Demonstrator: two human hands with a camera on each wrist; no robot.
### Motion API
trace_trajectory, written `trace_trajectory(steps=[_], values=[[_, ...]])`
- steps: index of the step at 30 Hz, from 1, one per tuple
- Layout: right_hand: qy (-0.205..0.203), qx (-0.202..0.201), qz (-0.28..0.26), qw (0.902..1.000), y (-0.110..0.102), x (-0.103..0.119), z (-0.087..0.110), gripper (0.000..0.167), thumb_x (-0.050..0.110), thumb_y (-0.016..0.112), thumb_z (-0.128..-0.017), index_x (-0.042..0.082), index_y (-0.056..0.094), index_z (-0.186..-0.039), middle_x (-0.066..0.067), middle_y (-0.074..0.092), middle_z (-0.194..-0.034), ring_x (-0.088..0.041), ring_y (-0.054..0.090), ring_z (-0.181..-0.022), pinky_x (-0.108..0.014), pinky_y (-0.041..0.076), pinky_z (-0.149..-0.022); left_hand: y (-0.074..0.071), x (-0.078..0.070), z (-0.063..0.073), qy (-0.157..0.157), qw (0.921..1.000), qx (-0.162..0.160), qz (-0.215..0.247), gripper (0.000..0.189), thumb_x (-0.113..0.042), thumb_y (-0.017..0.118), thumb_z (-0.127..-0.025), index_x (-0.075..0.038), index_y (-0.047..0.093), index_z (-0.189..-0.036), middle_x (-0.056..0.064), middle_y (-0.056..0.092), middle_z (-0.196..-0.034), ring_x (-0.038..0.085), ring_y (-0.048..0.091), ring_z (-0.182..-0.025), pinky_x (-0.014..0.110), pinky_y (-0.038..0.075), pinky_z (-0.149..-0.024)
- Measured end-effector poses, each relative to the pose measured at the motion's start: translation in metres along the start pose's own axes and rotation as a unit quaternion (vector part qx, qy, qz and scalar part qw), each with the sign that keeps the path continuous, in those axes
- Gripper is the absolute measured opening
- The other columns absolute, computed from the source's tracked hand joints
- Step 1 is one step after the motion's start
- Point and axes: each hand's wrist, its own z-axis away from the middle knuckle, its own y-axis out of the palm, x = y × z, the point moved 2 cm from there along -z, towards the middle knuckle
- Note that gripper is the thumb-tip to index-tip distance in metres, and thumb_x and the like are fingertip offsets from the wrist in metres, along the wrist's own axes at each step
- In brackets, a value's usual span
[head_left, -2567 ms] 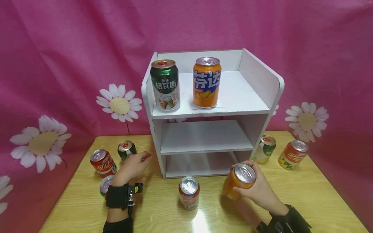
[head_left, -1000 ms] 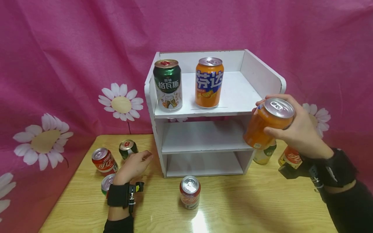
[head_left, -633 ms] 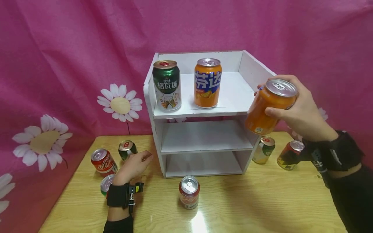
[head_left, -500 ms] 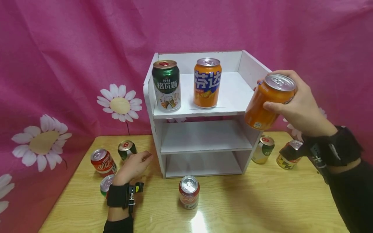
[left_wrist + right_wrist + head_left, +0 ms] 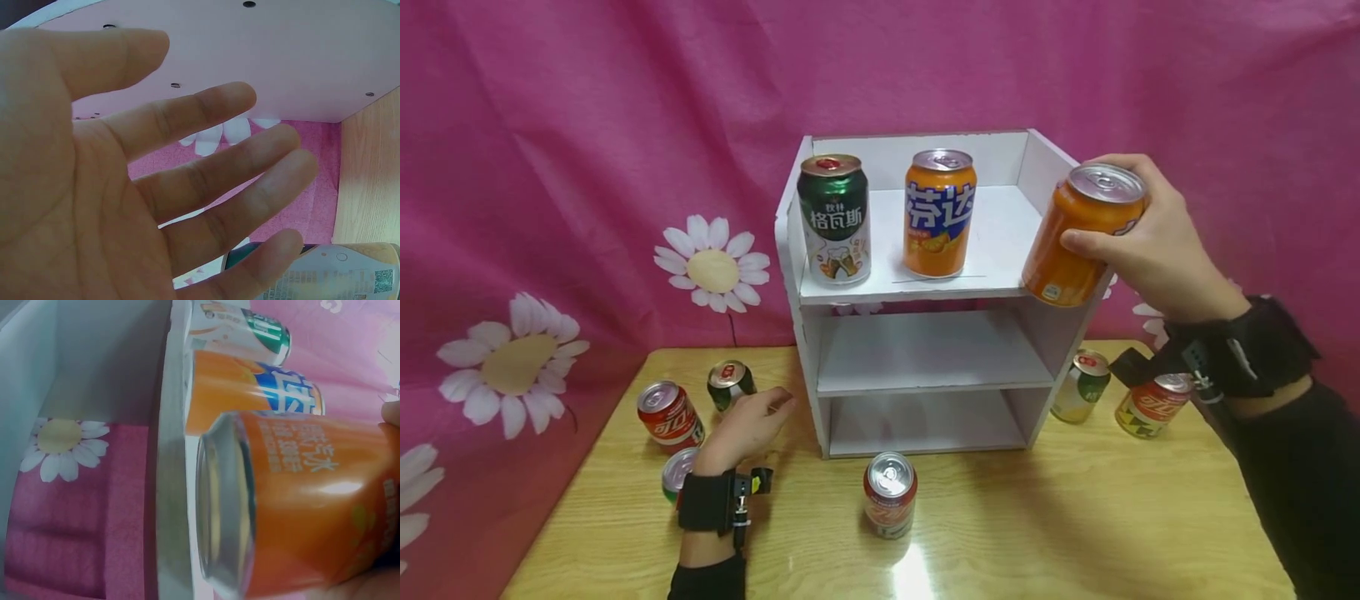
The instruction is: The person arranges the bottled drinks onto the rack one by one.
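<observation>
My right hand [image 5: 1157, 242] grips an orange soda can [image 5: 1071, 242], slightly tilted, at the front right of the white shelf's top board [image 5: 1000, 233]. In the right wrist view the can's base [image 5: 219, 512] is close over the board's front edge. On that top board stand a green-and-white kvass can [image 5: 835, 221] at the left and another orange soda can [image 5: 940, 215] in the middle. My left hand [image 5: 748, 429] holds nothing; the left wrist view shows its fingers [image 5: 206, 181] spread and relaxed. It is beside a dark green can [image 5: 730, 383], partly hidden behind it.
Red cola cans stand at the left [image 5: 670, 417] and in front of the shelf [image 5: 890, 496]. A can with a green side [image 5: 677, 471] is partly behind the left wrist. Right of the shelf are a green-and-yellow can [image 5: 1081, 387] and a red-and-yellow can [image 5: 1153, 406]. A pink curtain [image 5: 700, 100] hangs behind.
My right hand has lifted the orange soda can from the table, up past the shelf's right side, then left over the top board's front edge. The left hand has stayed in place.
</observation>
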Motion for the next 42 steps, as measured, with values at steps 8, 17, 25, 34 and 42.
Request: trace_trajectory(steps=[8,17,25,34,42], values=[[0.014,-0.015,-0.008,0.9998,0.001,-0.006,-0.007,0.059,-0.005,0.073,-0.077,0.014,0.043,-0.124,-0.008,0.049,-0.116,-0.023,0.051,-0.101,-0.015,0.048,-0.075,0.0,-0.003,0.0,0.006,1.0,0.001,0.003,0.036,-0.028,0.045,-0.101,-0.003,0.06,-0.121,0.014,0.063,-0.116,0.029,0.06,-0.104,0.046,0.047,-0.085],[0.045,-0.019,0.069,0.9964,0.005,-0.005,-0.012,0.06,0.005,0.073,-0.082,0.017,0.038,-0.128,-0.004,0.045,-0.12,-0.023,0.048,-0.106,-0.018,0.048,-0.079,0.0,-0.001,0.0,-0.004,1.0,0.001,0.004,0.034,-0.024,0.045,-0.101,-0.002,0.06,-0.122,0.015,0.062,-0.118,0.03,0.059,-0.105,0.048,0.046,-0.086],[0.057,-0.04,0.099,0.9927,0.012,-0.004,-0.01,0.066,0.013,0.072,-0.085,0.018,0.036,-0.14,-0.007,0.045,-0.125,-0.023,0.048,-0.109,-0.034,0.046,-0.092,0.001,0.0,0.0,-0.003,1.0,-0.004,0.008,0.032,-0.024,0.046,-0.101,-0.003,0.061,-0.12,0.014,0.064,-0.114,0.028,0.06,-0.102,0.046,0.048,-0.084],[0.036,-0.063,0.111,0.9912,0.02,-0.011,-0.007,0.073,0.013,0.067,-0.086,0.016,0.024,-0.145,-0.006,0.042,-0.128,-0.021,0.046,-0.109,-0.042,0.041,-0.098,0.001,-0.001,-0.001,-0.003,1.0,-0.003,0.002,0.032,-0.024,0.046,-0.1,-0.004,0.061,-0.12,0.013,0.064,-0.115,0.028,0.06,-0.103,0.046,0.047,-0.085],[0.016,-0.073,0.09,0.9931,0.03,-0.026,-0.003,0.083,0.009,0.073,-0.079,0.014,0.018,-0.14,-0.003,0.04,-0.124,-0.017,0.046,-0.109,-0.031,0.04,-0.095,0.001,-0.001,-0.001,-0.006,0.9999,-0.007,-0.009,0.032,-0.025,0.045,-0.101,-0.004,0.061,-0.12,0.012,0.065,-0.112,0.026,0.061,-0.1,0.045,0.048,-0.083]])
